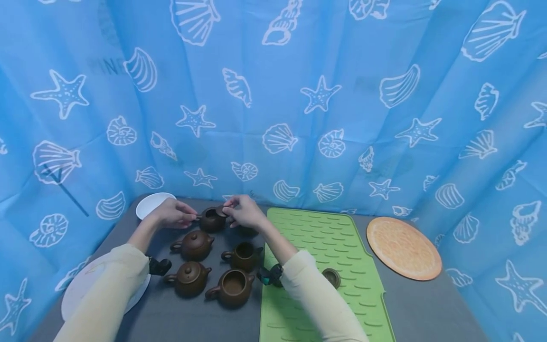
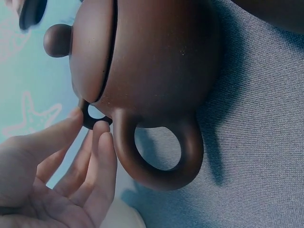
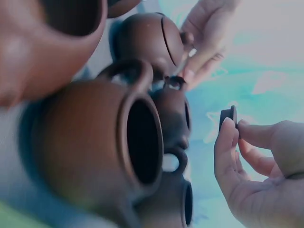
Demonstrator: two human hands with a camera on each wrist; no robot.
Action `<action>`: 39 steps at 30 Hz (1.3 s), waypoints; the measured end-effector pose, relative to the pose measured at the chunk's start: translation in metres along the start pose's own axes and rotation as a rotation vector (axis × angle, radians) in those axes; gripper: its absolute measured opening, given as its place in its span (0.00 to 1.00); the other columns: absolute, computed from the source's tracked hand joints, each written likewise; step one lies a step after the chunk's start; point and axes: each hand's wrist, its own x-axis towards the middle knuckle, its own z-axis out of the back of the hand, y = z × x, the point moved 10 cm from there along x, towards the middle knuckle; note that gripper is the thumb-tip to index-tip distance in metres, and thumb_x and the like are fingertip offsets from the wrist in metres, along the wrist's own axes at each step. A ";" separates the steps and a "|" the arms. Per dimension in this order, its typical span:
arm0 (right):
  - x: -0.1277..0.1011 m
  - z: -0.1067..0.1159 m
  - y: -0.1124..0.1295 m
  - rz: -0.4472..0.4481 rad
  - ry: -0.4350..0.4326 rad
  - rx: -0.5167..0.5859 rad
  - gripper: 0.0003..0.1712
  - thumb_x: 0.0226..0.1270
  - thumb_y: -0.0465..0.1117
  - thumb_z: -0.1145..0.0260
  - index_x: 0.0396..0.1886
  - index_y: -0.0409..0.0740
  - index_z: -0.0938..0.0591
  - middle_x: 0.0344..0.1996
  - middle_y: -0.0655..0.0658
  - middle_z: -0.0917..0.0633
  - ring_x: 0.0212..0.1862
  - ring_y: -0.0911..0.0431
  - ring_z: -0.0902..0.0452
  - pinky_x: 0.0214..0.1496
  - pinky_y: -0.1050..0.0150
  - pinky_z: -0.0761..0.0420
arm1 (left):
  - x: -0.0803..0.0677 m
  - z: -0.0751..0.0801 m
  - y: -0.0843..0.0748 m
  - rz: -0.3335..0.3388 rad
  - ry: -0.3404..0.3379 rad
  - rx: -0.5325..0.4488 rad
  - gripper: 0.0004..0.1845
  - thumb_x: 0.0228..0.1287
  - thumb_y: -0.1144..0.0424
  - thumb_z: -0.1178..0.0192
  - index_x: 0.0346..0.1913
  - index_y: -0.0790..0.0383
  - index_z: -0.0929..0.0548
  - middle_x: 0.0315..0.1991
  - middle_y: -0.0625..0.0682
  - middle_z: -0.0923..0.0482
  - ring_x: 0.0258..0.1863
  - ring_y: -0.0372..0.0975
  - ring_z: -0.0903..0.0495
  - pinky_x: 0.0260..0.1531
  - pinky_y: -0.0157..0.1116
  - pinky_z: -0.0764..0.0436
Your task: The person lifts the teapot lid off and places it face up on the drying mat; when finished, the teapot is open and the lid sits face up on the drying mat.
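The left hand's fingers (image 2: pixel 102 156) touch a small dark handle (image 2: pixel 92 116) beside a lidded brown teapot (image 2: pixel 156 66).

Soft, even light filled the booth, casting only faint shadows under the teapots (image 1: pixel 212 219). The head view bowed at its edges. Both wrist views were washed-out, near pots badly blurred.
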 end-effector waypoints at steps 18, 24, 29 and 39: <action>-0.093 0.080 -0.024 0.028 0.095 0.038 0.27 0.83 0.27 0.50 0.78 0.32 0.29 0.71 0.19 0.27 0.43 0.39 0.08 0.56 0.37 0.09 | 0.000 -0.001 0.000 0.007 -0.004 0.014 0.16 0.79 0.65 0.36 0.60 0.73 0.14 0.50 0.67 0.11 0.48 0.51 0.09 0.53 0.47 0.07; -0.109 0.082 -0.052 -0.043 0.139 0.103 0.27 0.86 0.32 0.47 0.79 0.31 0.29 0.78 0.25 0.30 0.57 0.32 0.11 0.66 0.43 0.12 | 0.002 -0.001 0.001 0.005 -0.003 0.016 0.16 0.80 0.65 0.36 0.60 0.73 0.14 0.52 0.67 0.11 0.49 0.52 0.09 0.52 0.46 0.06; -0.113 0.085 -0.061 -0.005 0.111 -0.006 0.30 0.78 0.37 0.30 0.74 0.29 0.25 0.65 0.28 0.18 0.57 0.34 0.11 0.62 0.47 0.08 | 0.002 0.000 0.002 0.007 -0.006 0.004 0.16 0.79 0.65 0.36 0.60 0.73 0.14 0.51 0.67 0.11 0.48 0.51 0.09 0.53 0.47 0.07; -0.112 0.079 -0.083 -0.063 0.145 -0.071 0.29 0.72 0.27 0.32 0.71 0.23 0.25 0.65 0.24 0.17 0.62 0.36 0.13 0.64 0.54 0.10 | -0.001 0.000 0.004 0.009 -0.017 -0.036 0.15 0.80 0.65 0.37 0.60 0.73 0.14 0.50 0.65 0.10 0.45 0.47 0.09 0.52 0.45 0.06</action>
